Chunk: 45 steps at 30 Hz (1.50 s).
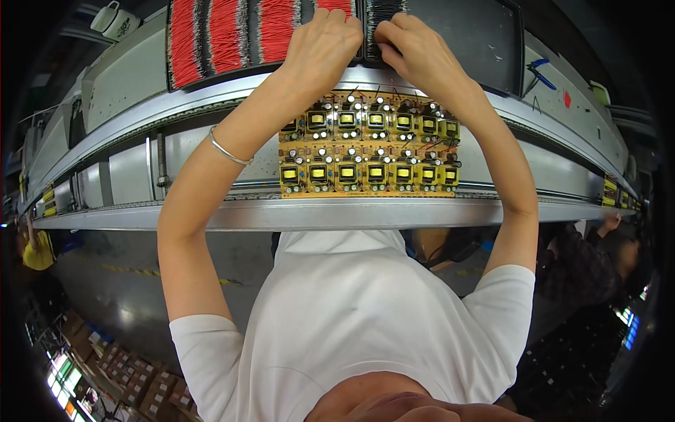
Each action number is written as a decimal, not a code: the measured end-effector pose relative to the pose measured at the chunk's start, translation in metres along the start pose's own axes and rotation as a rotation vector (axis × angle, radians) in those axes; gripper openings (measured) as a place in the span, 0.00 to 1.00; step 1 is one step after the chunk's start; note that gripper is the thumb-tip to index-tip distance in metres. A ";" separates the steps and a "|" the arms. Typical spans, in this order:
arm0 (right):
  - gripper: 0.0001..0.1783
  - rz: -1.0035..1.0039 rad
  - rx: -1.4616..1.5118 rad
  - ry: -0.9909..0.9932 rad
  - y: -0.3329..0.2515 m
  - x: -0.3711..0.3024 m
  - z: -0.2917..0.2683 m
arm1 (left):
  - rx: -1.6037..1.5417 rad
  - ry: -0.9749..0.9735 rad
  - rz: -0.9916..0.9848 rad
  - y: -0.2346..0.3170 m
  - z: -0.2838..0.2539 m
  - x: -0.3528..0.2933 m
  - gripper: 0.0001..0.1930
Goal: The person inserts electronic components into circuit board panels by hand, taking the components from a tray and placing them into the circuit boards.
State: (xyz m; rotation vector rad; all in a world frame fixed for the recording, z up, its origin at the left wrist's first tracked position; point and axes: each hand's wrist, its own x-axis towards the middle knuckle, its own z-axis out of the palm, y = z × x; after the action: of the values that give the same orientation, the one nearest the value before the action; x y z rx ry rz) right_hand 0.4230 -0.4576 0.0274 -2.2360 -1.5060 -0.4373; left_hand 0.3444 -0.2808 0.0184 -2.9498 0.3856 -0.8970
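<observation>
At the far edge of the view, my left hand (325,46) is closed over the red wires (275,32), its fingertips turned down and hidden. My right hand (416,49) is curled at the bundle of black wires (383,10), thumb and fingers bent in; whatever they pinch cannot be made out. Between my forearms lies a panel of joined circuit boards (362,145) on the rails, in two rows with yellow-topped transformers and small cylindrical capacitors. A few thin red and black wires stick up from the boards, mainly along the far row.
A black tray (464,42) holds the black wires; the red bundles lie in a tray to its left. Metal conveyor rails (232,214) run left to right. Blue-handled pliers (538,74) and a red piece (567,98) lie at right, a white mug (114,21) far left. Other people are at both sides.
</observation>
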 end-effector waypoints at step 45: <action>0.05 0.106 0.299 -0.285 -0.055 -0.075 -0.035 | -1.710 -0.387 -0.951 0.045 -0.055 -0.070 0.07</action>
State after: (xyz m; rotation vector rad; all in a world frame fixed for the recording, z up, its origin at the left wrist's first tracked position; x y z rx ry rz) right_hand 0.3427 -0.5168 0.0308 -2.1887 -1.4634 0.1383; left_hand 0.2479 -0.3048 0.0221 -4.7875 -0.8282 0.6176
